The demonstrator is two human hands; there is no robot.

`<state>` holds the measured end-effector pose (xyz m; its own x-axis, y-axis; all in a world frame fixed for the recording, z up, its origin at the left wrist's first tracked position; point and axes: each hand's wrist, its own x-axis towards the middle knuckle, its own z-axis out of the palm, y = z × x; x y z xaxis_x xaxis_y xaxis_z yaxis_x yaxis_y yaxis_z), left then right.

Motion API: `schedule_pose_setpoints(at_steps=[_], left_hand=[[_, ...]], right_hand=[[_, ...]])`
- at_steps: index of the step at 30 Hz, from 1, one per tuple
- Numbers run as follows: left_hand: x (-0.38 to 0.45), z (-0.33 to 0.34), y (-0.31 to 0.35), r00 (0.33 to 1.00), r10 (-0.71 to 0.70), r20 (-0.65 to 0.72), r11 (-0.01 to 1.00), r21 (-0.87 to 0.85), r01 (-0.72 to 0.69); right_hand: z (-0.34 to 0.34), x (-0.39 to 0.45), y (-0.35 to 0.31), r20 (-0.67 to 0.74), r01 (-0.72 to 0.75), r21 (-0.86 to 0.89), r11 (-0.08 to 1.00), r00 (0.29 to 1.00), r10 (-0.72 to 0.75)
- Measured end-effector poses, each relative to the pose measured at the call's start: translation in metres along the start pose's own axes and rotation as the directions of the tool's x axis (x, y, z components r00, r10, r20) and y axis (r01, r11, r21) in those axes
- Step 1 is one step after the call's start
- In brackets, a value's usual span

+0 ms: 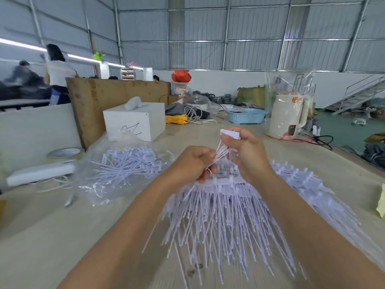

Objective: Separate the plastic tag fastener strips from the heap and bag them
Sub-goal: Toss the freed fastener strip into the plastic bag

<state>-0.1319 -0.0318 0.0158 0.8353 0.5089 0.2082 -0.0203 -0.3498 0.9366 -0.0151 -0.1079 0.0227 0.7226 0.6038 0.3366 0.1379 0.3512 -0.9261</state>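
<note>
Heaped fastener strips (229, 215) fan across the tabletop (62, 236); right hand (248, 155) clamps a bundle's heads, left hand (195, 163) pinches its tails. Best pull steadily, avoiding snags.

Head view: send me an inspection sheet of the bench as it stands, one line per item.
Surface: pale wooden table.
Job's things: heap of white fastener strips lies in front; clear plastic bag at left holds strips already.
Clutter: tape roll, white box, blue basket, cream kettle in clear wrap.
Hands: left hand pinches the thin tails of a bundle of strips; right hand grips its head end.
Cables: yellow coil, white cord, black lead by the kettle.
Surroundings: metal-clad hall; people at left rear; staircase at right.
</note>
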Motion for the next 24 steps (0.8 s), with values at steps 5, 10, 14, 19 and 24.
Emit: schedule_pose_setpoints(at_steps=[5, 10, 14, 19, 24], left_hand=[[-0.025, -0.051, -0.02, 0.993, -0.04, -0.107, 0.994, 0.098, 0.051], [-0.054, -0.119, -0.046, 0.958, -0.113, -0.264, 0.961, 0.217, 0.173], [-0.056, -0.165, -0.066, 0.863, -0.076, -0.499, 0.89, 0.356, 0.284], [-0.03, -0.183, -0.081, 0.838, -0.165, -0.521, 0.82, 0.4, 0.41], [0.007, -0.179, -0.085, 0.868, -0.203, -0.454, 0.754, 0.493, 0.434]], right_hand=[[0.048, 0.001, 0.014, 0.166, -0.012, -0.124, 0.992, 0.986, 0.033], [0.098, 0.005, 0.045, 0.387, 0.164, -0.475, 0.865, 0.921, 0.038], [0.13, 0.011, 0.058, 0.455, 0.443, -0.758, 0.479, 0.885, -0.099], [0.155, 0.026, 0.068, 0.321, 0.308, -0.947, 0.089, 0.92, 0.224], [0.155, 0.037, 0.081, 0.246, 0.236, -0.969, 0.071, 0.912, 0.328]])
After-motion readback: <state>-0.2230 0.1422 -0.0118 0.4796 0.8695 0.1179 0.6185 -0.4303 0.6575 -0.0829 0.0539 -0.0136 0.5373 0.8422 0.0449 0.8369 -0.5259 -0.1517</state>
